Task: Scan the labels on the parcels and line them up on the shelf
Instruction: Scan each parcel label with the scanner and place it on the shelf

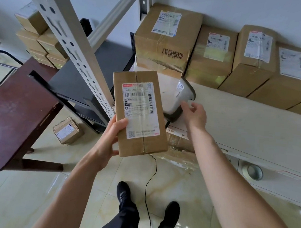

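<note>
Left hand: left hand (pixel 112 137) is gripping the lower left corner of the parcel (pixel 139 113), thumb lying over the front face, fingers hidden behind.
Held parcel: being held upright in the air, label (pixel 139 109) facing the camera, not the scanner; sitting just left of the right hand.
Right hand: right hand (pixel 194 114) is hanging loose with fingers relaxed, holding nothing; fingertips just beside or touching the scanner (pixel 179 100), cannot tell which.
Scanner: standing on the shelf (pixel 245 122) just beyond the right hand, between that hand and the held parcel; its cable (pixel 149 177) is trailing down to the floor.
Tape roll: tape roll (pixel 253 172) is lying on a lower level, right of the right forearm.
Lined-up row: shelf parcels (pixel 224 56) are standing side by side well beyond both hands, against the wall, labels facing out.
Floor parcel: floor parcel (pixel 67 131) is sitting below and left of the left hand.
Far stack: small boxes (pixel 40 37) are piling up far left of the left hand, past the shelf upright.
Progress: looks partway. Several are already lined up; the held one seems not yet scanned or placed. Floor parcel and maybe the far stack are likely waiting.
</note>
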